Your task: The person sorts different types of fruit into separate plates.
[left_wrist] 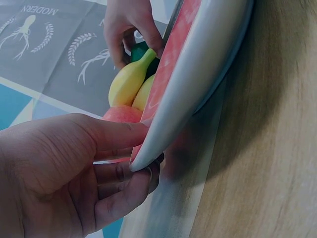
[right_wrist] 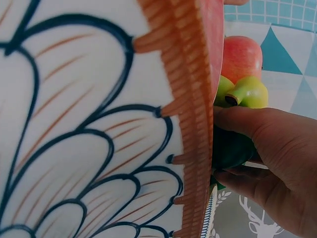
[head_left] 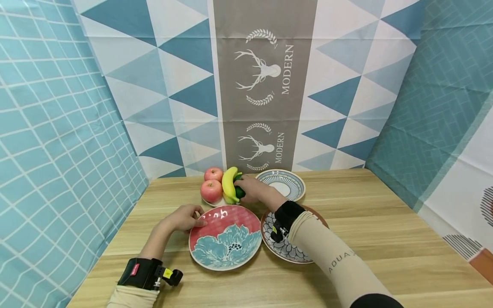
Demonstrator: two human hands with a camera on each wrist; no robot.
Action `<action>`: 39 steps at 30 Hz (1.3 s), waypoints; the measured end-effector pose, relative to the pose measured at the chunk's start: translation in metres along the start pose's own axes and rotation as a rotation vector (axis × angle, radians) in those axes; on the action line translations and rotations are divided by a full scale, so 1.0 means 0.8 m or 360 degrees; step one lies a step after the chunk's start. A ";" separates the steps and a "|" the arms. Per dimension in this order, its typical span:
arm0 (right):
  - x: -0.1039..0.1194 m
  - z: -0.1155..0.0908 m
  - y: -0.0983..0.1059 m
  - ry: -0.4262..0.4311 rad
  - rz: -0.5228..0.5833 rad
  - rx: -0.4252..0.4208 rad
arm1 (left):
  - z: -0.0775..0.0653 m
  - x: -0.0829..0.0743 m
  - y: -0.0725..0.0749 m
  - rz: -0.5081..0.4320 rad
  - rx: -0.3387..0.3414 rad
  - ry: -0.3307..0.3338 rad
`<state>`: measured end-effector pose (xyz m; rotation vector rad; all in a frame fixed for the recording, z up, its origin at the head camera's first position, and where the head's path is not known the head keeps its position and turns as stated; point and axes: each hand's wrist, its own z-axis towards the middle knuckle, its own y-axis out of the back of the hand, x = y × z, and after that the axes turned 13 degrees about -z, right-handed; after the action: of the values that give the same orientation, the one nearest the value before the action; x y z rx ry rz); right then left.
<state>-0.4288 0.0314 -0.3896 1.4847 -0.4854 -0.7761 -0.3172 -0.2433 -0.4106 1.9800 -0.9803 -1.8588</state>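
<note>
My left hand (head_left: 183, 218) pinches the left rim of a red plate with a blue flower (head_left: 227, 244). In the left wrist view, its thumb lies on the plate's face and its fingers are under the rim. Farther back, my right hand (head_left: 251, 188) grips a smooth dark green fruit (right_wrist: 230, 146) between thumb and fingers; most of it is hidden. Right beside that fruit are a yellow banana (head_left: 229, 182) and a yellow-green fruit (left_wrist: 142, 94). Two pinkish-red apples (head_left: 211, 191) sit left of the banana, with the edge of a white plate (head_left: 209, 203) showing below them.
A plate with a brown rim and petal pattern (head_left: 284, 253) lies under my right forearm, close beside the red plate. Behind it, a blue-and-white patterned dish (head_left: 283, 182) stands near the patterned backdrop (head_left: 265, 107). All rest on a wood-grain table (head_left: 385, 239).
</note>
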 end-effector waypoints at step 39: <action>-0.017 -0.027 0.025 0.0013 0.0143 -0.0096 | -0.001 -0.001 0.001 -0.0009 -0.0007 0.0029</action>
<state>-0.4188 0.0545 -0.3688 1.4006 -0.5147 -0.7078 -0.3166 -0.2435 -0.4099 1.9962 -0.9657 -1.8408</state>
